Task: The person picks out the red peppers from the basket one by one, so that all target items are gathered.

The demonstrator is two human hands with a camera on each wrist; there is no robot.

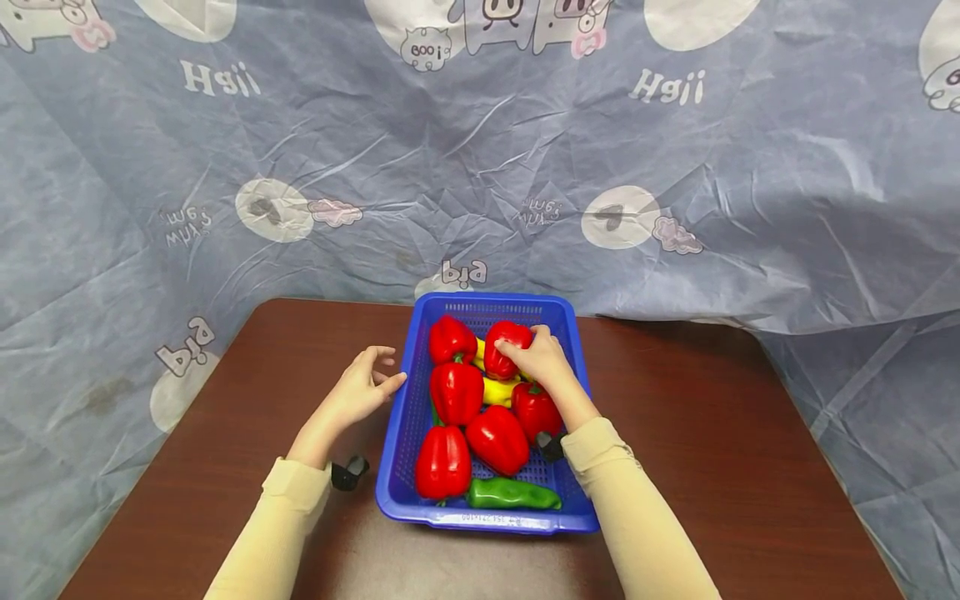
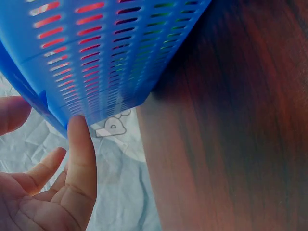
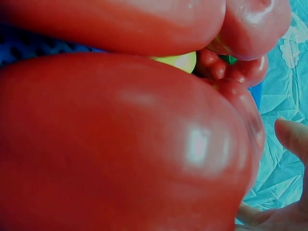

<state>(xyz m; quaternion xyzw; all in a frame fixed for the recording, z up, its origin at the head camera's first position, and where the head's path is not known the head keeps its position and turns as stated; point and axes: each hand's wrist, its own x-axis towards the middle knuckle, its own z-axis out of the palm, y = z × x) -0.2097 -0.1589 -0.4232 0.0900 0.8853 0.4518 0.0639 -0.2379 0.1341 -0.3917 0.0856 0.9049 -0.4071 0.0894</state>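
- Right hand (image 1: 543, 362): thumb and fingers spread over a red pepper (image 1: 512, 332) in the blue basket (image 1: 491, 520); its wrist view alone shows a gap under the thumb.
- Left hand (image 1: 362, 390): relaxed, fingers apart, at the basket's side; its wrist view alone shows the slotted outer wall (image 2: 74, 47).
- Nearer the body than both hands: green pepper (image 1: 514, 493), whole only in head view.

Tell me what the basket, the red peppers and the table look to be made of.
Blue basket: plastic, smooth with a soft sheen, judging by its rows of moulded slots and the lettering on its rim.
Red peppers: glossy and smooth, with sharp highlights; real skin or moulded plastic, the look leaves open.
Table: wood or wood-look laminate, dark brown, showing streaky grain.
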